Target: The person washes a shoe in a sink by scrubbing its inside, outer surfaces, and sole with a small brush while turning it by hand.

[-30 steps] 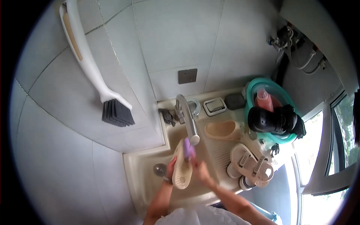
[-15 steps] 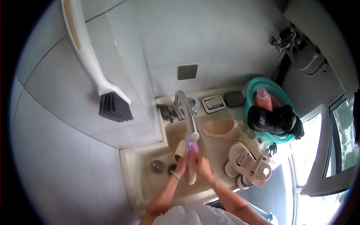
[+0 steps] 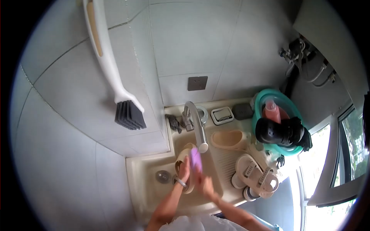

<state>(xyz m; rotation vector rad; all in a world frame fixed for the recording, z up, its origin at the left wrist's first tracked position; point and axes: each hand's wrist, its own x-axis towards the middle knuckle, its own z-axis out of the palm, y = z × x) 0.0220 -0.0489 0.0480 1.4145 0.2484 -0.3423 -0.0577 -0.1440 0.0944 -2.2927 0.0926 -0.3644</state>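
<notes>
Over the sink basin (image 3: pixel 150 192), my left hand (image 3: pixel 184 171) grips a beige slipper (image 3: pixel 180 157), which is tilted with its opening toward the left. A bracelet circles that wrist. My right hand (image 3: pixel 204 186) is closed on the lower end of a purple brush (image 3: pixel 195 158); motion blurs it, and its bristles do not show. The brush lies along the slipper's right side, and I cannot tell if they touch. Just above stands the curved faucet (image 3: pixel 198 129), its spout end close to the brush. A matching beige slipper (image 3: pixel 229 139) rests on the ribbed drainboard.
Beige sandals (image 3: pixel 256 175) sit at the drainboard's right edge. Behind them, a teal basin (image 3: pixel 257 98) holds a pink bottle (image 3: pixel 272 111) and black shoe-like items (image 3: pixel 269 131). A soap dish (image 3: pixel 222 115) stands near the wall. A large white-handled brush (image 3: pixel 106 65) hangs at left.
The slipper has turned in my left hand and shifted slightly left. My right hand has moved the purple brush lower, where more of it shows. The whole view has shifted a little.
</notes>
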